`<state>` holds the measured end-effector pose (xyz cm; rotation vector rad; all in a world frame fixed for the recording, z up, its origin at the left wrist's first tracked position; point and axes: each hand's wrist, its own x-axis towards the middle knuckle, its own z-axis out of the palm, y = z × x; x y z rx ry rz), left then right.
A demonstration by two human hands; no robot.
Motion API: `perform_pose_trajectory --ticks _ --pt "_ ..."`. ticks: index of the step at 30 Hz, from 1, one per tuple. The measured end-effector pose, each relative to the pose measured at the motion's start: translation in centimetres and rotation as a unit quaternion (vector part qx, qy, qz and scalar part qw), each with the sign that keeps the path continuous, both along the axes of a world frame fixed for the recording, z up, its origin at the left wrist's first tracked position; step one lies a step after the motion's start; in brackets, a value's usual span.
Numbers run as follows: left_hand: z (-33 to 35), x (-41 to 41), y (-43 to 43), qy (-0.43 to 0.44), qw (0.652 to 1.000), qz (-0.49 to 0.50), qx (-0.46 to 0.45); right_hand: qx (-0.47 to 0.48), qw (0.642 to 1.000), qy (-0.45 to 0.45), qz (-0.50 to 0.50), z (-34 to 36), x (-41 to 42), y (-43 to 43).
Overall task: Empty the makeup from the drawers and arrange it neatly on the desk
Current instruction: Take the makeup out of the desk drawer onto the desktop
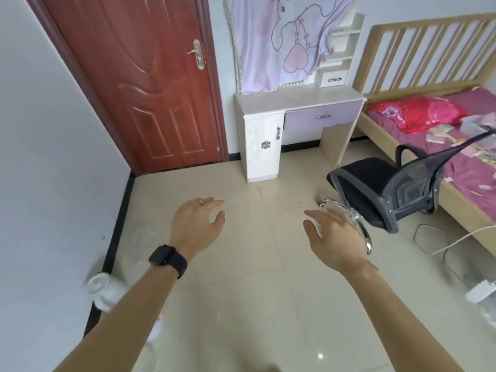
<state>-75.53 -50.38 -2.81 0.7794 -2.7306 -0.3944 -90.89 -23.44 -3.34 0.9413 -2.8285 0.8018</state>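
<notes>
A white dressing desk (295,99) stands against the far wall, some way ahead of me. Its purple drawer (323,118) is closed, as are the white cupboard door (261,146) on the left and a small white drawer (334,79) above the top. No makeup shows on the desk top. My left hand (197,224), with a black watch and a ring, and my right hand (331,237) are stretched out over the floor, fingers relaxed and holding nothing.
A black mesh office chair (375,189) stands to the right of the desk. Beyond it is a wooden bed (440,124) with a purple sheet and scattered items. A red-brown door (139,84) is on the left. Cables (440,242) lie on the tiled floor.
</notes>
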Motion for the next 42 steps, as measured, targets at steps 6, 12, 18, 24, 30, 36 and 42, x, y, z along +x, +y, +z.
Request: perform_pose_trajectory --ticks 6,12,18,24,30,36,42 --pt "0.4 -15.7 -9.0 -0.008 1.000 0.005 0.010 0.035 0.999 0.000 -0.003 1.5 -15.5 -8.7" --pt "-0.4 -33.5 -19.2 0.000 1.000 -0.022 0.006 0.042 0.999 -0.008 -0.018 -0.2 -31.2 -18.3" --pt "-0.5 -50.7 -28.3 -0.008 0.998 -0.070 -0.001 0.072 0.995 -0.045 -0.060 0.2 -44.9 -26.3" --pt "-1.2 -65.7 -33.1 -0.052 0.993 -0.105 0.012 0.078 0.990 -0.072 -0.098 -1.4 -57.1 -31.4" --pt "-3.5 -79.5 -36.7 -0.069 0.991 -0.113 0.036 0.088 0.985 -0.106 -0.107 -4.3 -70.7 -36.3" --pt "-5.6 -91.7 -40.4 -0.109 0.988 -0.105 0.043 0.121 0.976 -0.154 -0.101 -5.4 -83.8 -39.7" --pt "-8.1 -101.8 -43.6 -0.151 0.980 -0.120 0.041 0.143 0.966 -0.184 -0.114 -7.3 -93.2 -42.9"
